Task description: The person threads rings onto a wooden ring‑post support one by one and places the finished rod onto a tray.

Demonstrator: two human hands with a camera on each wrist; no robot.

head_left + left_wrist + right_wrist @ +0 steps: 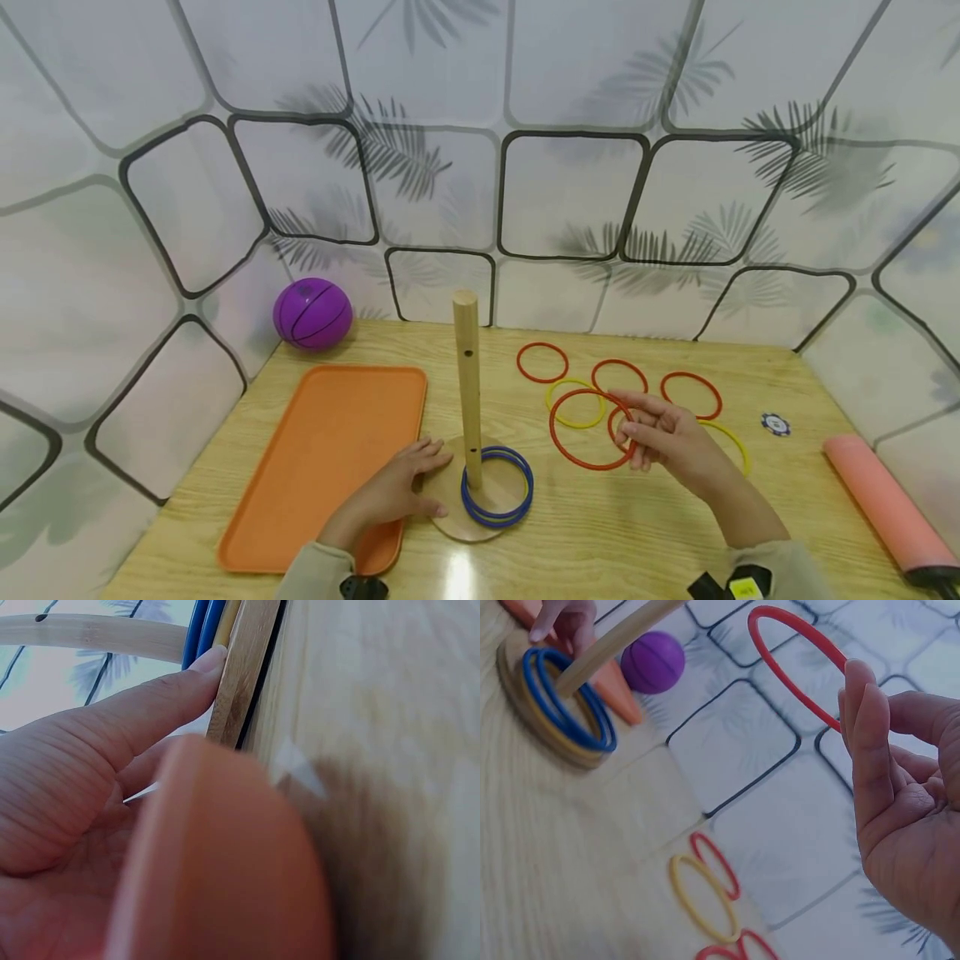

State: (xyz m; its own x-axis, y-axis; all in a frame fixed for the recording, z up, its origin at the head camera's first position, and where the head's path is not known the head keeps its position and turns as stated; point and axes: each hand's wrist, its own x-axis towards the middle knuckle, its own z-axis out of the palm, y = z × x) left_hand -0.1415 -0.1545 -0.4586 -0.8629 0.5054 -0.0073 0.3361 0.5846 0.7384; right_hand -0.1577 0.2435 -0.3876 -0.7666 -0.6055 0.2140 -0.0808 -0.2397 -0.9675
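A wooden post [468, 392] stands upright on a round wooden base [450, 512]. Two blue rings [497, 523] lie around its foot, with a yellow ring [226, 624] under them in the left wrist view. My left hand [393, 487] touches the base's left edge, fingers and thumb extended. To the right of the post, my right hand [671, 442] pinches a red ring [592, 467] between thumb and fingers. In the right wrist view this red ring [791, 686] is held off the table, apart from the post.
Several red rings [542, 344] and two yellow rings [576, 427] lie at the back right. An orange tray [322, 467] sits left of the base, a purple ball [312, 314] behind it. On the right are a poker chip [776, 424] and a pink cylinder [885, 500].
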